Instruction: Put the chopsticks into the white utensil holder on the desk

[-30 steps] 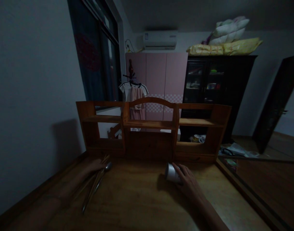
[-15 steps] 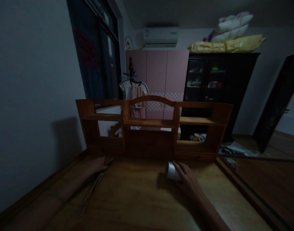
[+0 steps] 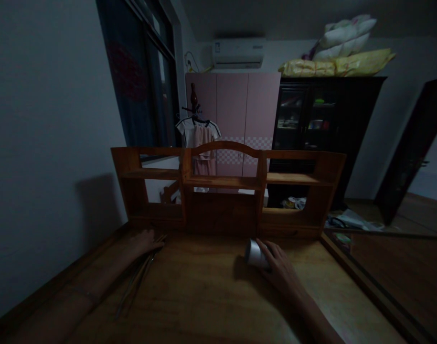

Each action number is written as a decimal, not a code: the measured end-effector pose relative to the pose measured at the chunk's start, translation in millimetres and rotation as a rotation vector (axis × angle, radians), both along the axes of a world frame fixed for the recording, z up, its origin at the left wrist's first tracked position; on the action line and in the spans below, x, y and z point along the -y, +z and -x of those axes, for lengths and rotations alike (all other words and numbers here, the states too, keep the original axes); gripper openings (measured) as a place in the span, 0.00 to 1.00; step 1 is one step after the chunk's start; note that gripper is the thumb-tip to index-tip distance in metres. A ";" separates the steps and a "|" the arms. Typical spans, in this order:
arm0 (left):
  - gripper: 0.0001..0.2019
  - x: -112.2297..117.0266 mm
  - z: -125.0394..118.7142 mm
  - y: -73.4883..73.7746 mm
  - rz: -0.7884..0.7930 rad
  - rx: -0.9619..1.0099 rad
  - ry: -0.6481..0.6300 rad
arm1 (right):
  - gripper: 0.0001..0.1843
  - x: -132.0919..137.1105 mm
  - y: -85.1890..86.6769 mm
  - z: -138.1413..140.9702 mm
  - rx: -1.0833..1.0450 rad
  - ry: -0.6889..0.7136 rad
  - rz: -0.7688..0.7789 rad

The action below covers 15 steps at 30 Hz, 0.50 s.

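Note:
My left hand [image 3: 144,242] is at the left of the wooden desk [image 3: 204,291], its fingers closed around the far part of several long thin sticks [image 3: 142,272]. Their near ends fan out towards me; in the dim light I cannot make out their kind. My right hand [image 3: 277,267] is wrapped round a silvery cylindrical container [image 3: 256,254] at the right of the desk. The cylinder is tilted on its side, its dark round end facing left. Whether it touches the desk I cannot tell.
A wooden shelf unit [image 3: 223,181] stands along the desk's far edge. The wall [image 3: 49,157] runs close on the left, and a raised wooden rim [image 3: 361,282] borders the right. Beyond are pink wardrobe doors [image 3: 232,105] and a dark cabinet [image 3: 354,114].
My left hand has shifted slightly left, and the far ends of the sticks lie a little lower and closer together. My right hand and the cylinder have stayed in place.

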<state>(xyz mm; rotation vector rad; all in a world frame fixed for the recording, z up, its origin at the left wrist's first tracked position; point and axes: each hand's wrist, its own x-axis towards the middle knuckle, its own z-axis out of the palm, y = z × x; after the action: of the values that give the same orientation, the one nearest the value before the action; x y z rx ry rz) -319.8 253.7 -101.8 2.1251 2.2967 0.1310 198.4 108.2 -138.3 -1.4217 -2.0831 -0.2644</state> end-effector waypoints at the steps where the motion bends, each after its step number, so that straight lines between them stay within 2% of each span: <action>1: 0.33 5.0 -6.0 7.5 -0.025 -0.001 -0.001 | 0.51 -0.2 -0.4 0.2 -0.005 0.003 0.000; 4: 0.29 25.1 -37.2 31.5 -0.142 0.014 -0.062 | 0.50 -1.9 -2.3 1.2 -0.034 0.019 -0.009; 6: 0.30 44.7 -70.6 43.9 -0.192 0.075 -0.165 | 0.48 -3.2 -3.7 2.6 -0.073 0.041 -0.036; 8: 0.34 69.5 -112.1 49.5 -0.204 0.166 -0.305 | 0.44 -3.7 -4.8 4.9 -0.114 0.064 -0.070; 10: 0.38 96.2 -156.5 46.6 -0.174 0.292 -0.454 | 0.43 -2.6 -5.5 8.1 -0.149 0.084 -0.096; 12: 0.47 119.0 -197.5 35.4 -0.042 0.695 -0.634 | 0.43 0.2 -5.8 11.7 -0.188 0.104 -0.104; 15: 0.59 136.2 -241.8 9.3 0.050 0.984 -0.724 | 0.44 6.1 -6.3 16.9 -0.237 0.166 -0.122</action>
<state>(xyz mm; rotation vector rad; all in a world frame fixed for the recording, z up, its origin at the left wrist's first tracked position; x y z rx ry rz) -78.0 117.6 -92.5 2.0124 0.9445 0.8422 181.5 102.1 -144.5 -1.1421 -1.9417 -0.1459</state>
